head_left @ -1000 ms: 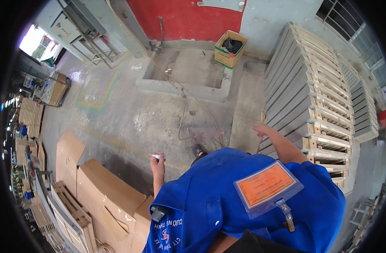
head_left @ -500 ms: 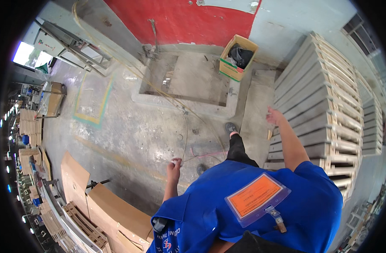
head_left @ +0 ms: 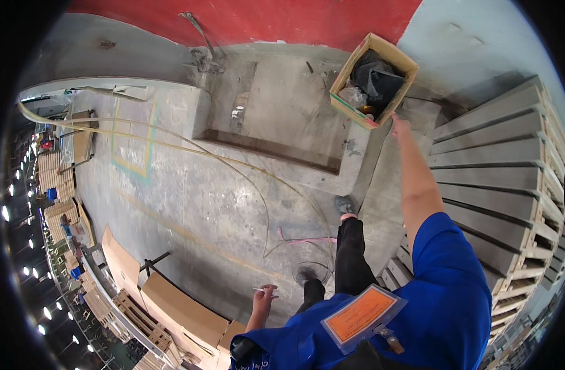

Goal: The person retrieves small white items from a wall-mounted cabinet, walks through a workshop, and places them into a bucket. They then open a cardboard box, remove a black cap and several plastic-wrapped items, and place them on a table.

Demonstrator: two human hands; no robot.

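My right hand (head_left: 401, 127) is stretched out to the near right corner of a cardboard box (head_left: 407, 82), its fingers extended with nothing seen in them. Whether the fingertips touch the box, I cannot tell. Inside the box lie a crumpled black plastic bag (head_left: 376, 77), some clear plastic (head_left: 353, 97) and a few small items. Down by my left side, my left hand (head_left: 263, 302) is closed around a small thin white stick (head_left: 258, 289), whose kind is too small to make out.
The box stands at the corner of a low concrete basin (head_left: 276, 161). Stacked slatted wooden pallets (head_left: 492, 176) rise close on my right. A yellowish hose (head_left: 233, 159) and a pink cord (head_left: 304, 239) cross the floor near my feet. Cardboard sheets (head_left: 181, 305) stand at the lower left.
I have come closer to the box. My right hand has moved forward from beside the pallets to the box's corner. My left hand has dropped lower in view, still closed.
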